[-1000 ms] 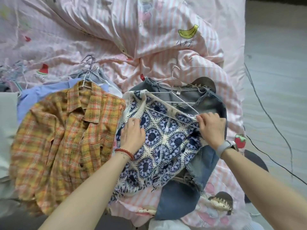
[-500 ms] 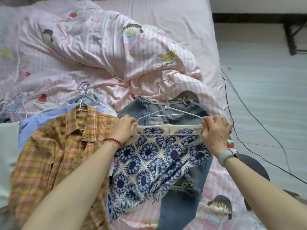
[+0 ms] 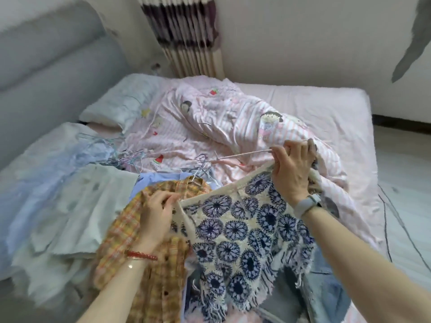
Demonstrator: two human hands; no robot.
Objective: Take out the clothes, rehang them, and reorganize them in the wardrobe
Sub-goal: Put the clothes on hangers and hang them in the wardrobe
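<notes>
At the far left a grey padded headboard [image 3: 53,66] backs the bed [image 3: 326,106], and one pale pillow [image 3: 121,103] lies against it. Below that are spread two pale garments: a light blue one [image 3: 35,173] and a whitish-green one [image 3: 88,210] partly over it. Just beyond them a tangle of thin wire hangers [image 3: 121,157] rests on the sheet; they overlap too much to count.

Next comes one orange plaid shirt [image 3: 121,231], collar up, on top of a blue shirt [image 3: 154,180] whose shoulder shows beside it. The left hand [image 3: 156,217], a red bead bracelet [image 3: 141,255] at its wrist, has its fingers [image 3: 163,198] curled, pinching the near-left corner of the one blue-and-cream crochet top [image 3: 240,231]. That top is lifted off the bed and stretched slantwise between the two hands, its fringe hanging over denim clothes [image 3: 324,297] at the bottom right; how many denim pieces there are cannot be told.

The right hand [image 3: 291,171], a grey watch [image 3: 307,203] on its wrist, is raised higher, its fingers closed on the top's other upper corner and on a pale hanger [image 3: 245,155] whose rod sticks out leftward. Behind the hands lies one crumpled pink striped quilt [image 3: 221,127] with cartoon prints. A striped curtain [image 3: 186,36] hangs at the wall, and dark cables [image 3: 396,220] trail on the floor at right.
</notes>
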